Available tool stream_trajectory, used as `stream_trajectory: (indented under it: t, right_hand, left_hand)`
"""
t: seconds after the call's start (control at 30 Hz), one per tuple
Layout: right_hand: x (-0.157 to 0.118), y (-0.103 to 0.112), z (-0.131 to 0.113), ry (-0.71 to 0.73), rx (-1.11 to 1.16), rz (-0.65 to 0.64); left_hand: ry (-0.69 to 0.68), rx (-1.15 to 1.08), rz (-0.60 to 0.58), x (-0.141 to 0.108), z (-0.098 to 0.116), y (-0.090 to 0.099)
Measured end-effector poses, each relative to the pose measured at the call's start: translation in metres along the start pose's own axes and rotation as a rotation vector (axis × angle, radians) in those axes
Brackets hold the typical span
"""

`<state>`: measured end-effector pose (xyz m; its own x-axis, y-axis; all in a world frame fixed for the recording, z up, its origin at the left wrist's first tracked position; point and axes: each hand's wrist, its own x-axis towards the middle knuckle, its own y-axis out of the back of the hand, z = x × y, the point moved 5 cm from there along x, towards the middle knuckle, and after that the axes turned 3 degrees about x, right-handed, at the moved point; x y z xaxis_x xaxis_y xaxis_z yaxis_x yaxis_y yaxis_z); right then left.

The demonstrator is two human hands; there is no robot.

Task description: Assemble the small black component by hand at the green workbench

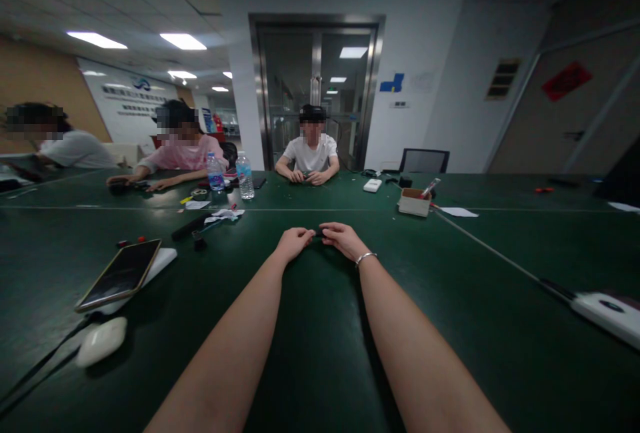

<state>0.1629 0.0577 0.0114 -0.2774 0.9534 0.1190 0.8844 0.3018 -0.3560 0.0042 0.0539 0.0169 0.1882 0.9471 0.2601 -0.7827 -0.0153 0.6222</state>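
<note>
Both hands out over the green table (317, 353). Left hand (295, 244) grip: fingertips pinched on one end of a small dark object (319, 233). Right hand (344, 239) grip: fingertips closed on its other end. Object sits between the hands, just above or on the tabletop, can't tell which; too small to identify. Phone (123, 274) well left, open-top box (415, 204) right, farther out.

Cannot identify the dark object (319, 233), too small and part-hidden by fingers (331, 227). Cannot see the white device (607, 316) whole, cut off at right.
</note>
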Motion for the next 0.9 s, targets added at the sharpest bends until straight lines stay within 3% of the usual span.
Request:
stream_trajectory:
  t: [0.9]
  right_hand:
    - [-0.0031, -0.0019, -0.0023, 0.02, -0.003, -0.014]
  left_hand:
    - [0.033, 0.018, 0.007, -0.0021, 0.0033, 0.0017]
